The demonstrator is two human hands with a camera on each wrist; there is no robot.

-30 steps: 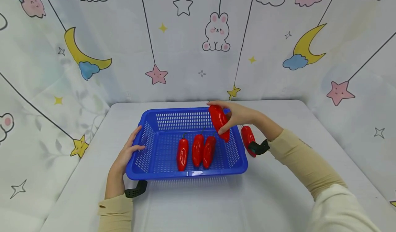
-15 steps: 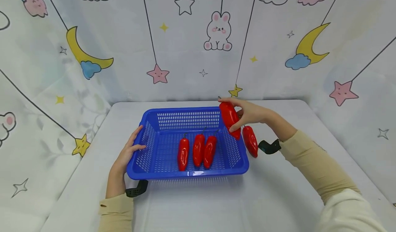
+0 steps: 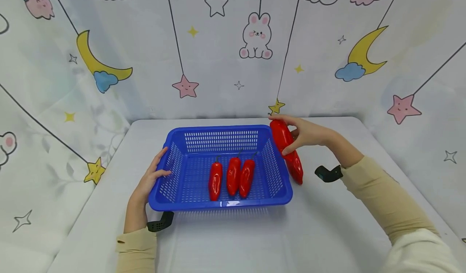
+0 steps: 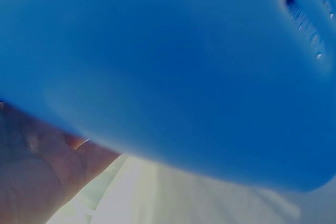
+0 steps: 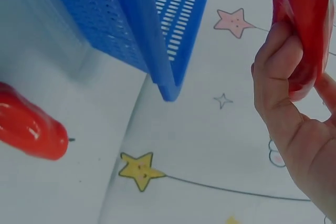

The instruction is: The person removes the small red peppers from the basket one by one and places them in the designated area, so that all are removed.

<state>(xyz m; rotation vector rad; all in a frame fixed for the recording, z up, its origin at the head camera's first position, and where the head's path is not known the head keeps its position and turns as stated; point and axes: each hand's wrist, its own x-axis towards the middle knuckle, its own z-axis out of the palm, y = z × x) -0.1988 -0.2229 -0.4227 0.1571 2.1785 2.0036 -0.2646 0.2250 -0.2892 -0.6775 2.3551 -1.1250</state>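
A blue plastic basket (image 3: 218, 207) stands on the table, with three red peppers (image 3: 215, 182) lying inside. My left hand (image 3: 147, 180) grips its left rim, thumb over the edge; the blue wall (image 4: 173, 87) fills most of the left wrist view. Past the right rim, my right hand (image 3: 306, 133) holds another glossy red pepper (image 3: 279, 135) between thumb and fingers, as the right wrist view also shows. One more red pepper (image 3: 296, 172) lies on the table just right of the basket, its upper end hidden behind the held one in the head view.
The table (image 3: 233, 244) has a white cover. Behind and beside it hangs a white backdrop (image 3: 218, 50) printed with stars, moons and rabbits. A dark wrist camera (image 3: 160, 222) is strapped to the left wrist, another dark one (image 3: 329, 174) to the right.
My right hand has carried the held pepper rightward, from above the basket's inside to beyond its right rim. The left hand, the basket and the three peppers in it stay in place.
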